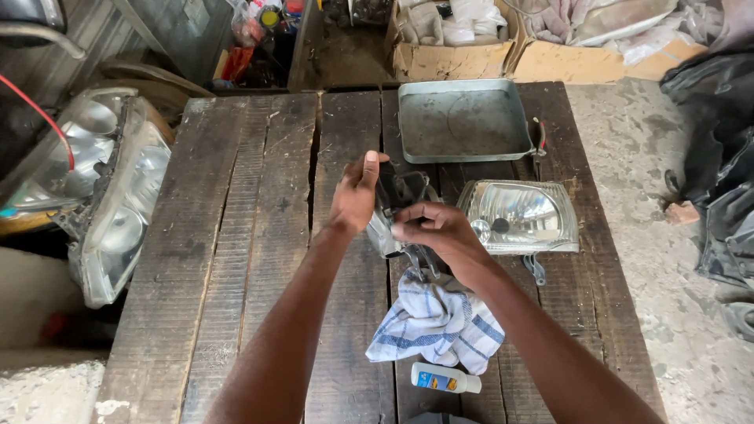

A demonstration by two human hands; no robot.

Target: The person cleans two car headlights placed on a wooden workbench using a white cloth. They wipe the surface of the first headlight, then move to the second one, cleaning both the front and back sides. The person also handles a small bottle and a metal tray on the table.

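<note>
Here both hands, left hand (355, 196) and right hand (437, 231), clasp a dark lamp housing (395, 206) above a small white bottle (444, 381).

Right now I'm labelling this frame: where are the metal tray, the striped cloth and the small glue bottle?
metal tray (463, 122), head view, on its bare flat bottom.
striped cloth (437, 322), head view, on its crumpled middle.
small glue bottle (440, 381), head view, on its labelled body.

Dark part (397, 200) mostly hidden behind both hands; large headlight (102, 188) cut off at left edge.
</note>
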